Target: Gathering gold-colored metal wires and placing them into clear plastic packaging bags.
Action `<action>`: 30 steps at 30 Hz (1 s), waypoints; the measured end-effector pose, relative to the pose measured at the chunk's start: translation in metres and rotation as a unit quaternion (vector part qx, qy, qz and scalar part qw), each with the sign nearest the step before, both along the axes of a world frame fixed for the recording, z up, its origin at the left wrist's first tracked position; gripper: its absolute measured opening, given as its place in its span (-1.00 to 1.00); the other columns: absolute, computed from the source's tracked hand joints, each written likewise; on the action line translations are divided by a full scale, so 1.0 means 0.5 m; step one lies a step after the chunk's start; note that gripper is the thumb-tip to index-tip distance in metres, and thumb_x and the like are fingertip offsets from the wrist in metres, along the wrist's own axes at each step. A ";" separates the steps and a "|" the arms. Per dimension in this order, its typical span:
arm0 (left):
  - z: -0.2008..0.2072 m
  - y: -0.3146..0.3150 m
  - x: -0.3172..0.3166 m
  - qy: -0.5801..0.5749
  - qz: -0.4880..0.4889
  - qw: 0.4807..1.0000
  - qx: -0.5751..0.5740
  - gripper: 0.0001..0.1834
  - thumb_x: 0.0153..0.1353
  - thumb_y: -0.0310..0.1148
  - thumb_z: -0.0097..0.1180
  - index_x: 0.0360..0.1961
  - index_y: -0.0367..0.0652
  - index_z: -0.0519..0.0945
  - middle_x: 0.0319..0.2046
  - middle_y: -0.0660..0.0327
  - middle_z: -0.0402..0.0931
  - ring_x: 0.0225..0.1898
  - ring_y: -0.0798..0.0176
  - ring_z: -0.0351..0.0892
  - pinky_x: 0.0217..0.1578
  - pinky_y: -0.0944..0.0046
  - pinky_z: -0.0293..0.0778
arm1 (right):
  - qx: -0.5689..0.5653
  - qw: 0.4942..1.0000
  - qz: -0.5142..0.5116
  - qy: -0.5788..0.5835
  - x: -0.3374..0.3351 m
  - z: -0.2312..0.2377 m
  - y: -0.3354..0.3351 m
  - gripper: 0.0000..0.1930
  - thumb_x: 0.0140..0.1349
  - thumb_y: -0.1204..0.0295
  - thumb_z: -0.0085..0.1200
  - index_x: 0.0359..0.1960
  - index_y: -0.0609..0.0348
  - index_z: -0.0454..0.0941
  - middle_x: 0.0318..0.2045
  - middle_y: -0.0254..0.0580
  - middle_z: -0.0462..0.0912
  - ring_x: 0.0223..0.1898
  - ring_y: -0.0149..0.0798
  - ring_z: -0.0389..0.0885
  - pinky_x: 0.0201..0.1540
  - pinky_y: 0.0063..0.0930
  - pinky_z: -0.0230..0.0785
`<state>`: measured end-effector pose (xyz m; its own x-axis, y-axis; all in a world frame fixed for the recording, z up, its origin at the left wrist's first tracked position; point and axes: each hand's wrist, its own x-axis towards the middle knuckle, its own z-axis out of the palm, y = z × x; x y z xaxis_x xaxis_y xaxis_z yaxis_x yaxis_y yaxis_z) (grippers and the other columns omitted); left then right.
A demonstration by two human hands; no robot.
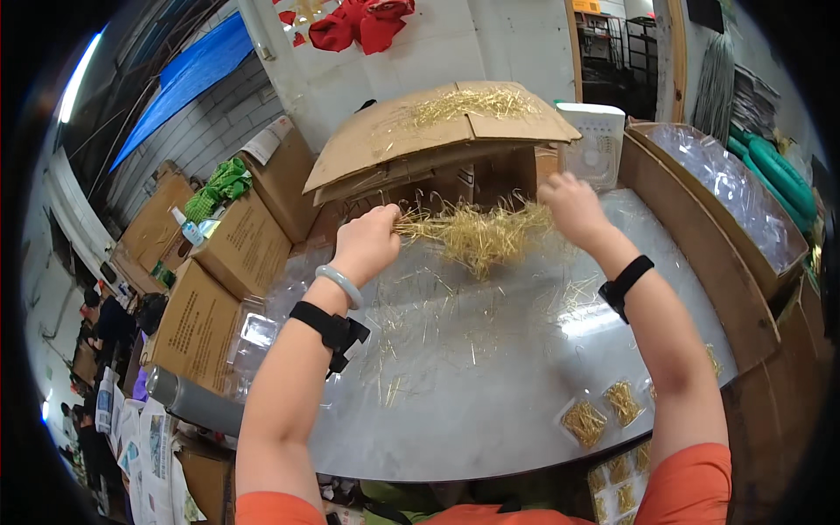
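Observation:
A loose tangle of thin gold wire hooks [488, 238] hangs together over the far part of the grey metal table [455, 385], between my two hands. My left hand [367, 243] is closed on its left end, with wires sticking out past the fingers. At the right end is my right hand [579, 214], its fingers curled in and slightly blurred; whatever they pinch is hidden. Stray wires lie scattered over the tabletop below. Just beyond the tangle, a cardboard sheet [376, 147] bears another heap of gold wires [477, 103].
Small clear bags of gold wires [584, 423] lie at the near right edge. Cardboard boxes [243, 248] and a grey bottle [194, 401] line the left. A long carton of clear plastic bags [726, 179] borders the right, near a white fan [592, 147].

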<state>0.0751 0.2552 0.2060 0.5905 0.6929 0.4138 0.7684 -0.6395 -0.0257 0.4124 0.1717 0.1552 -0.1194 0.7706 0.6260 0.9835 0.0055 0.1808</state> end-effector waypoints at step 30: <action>0.085 -0.028 0.090 -0.130 -0.122 0.983 -0.046 -0.50 0.09 0.02 0.30 -0.04 -0.04 0.66 -0.29 0.12 0.62 -0.24 0.08 0.59 -0.15 0.17 0.47 | -0.076 0.956 0.064 0.276 0.045 0.035 -0.111 -0.58 0.01 0.21 0.37 -0.08 0.05 0.66 -0.15 -0.05 0.68 -0.05 -0.04 0.58 0.10 -0.20 0.39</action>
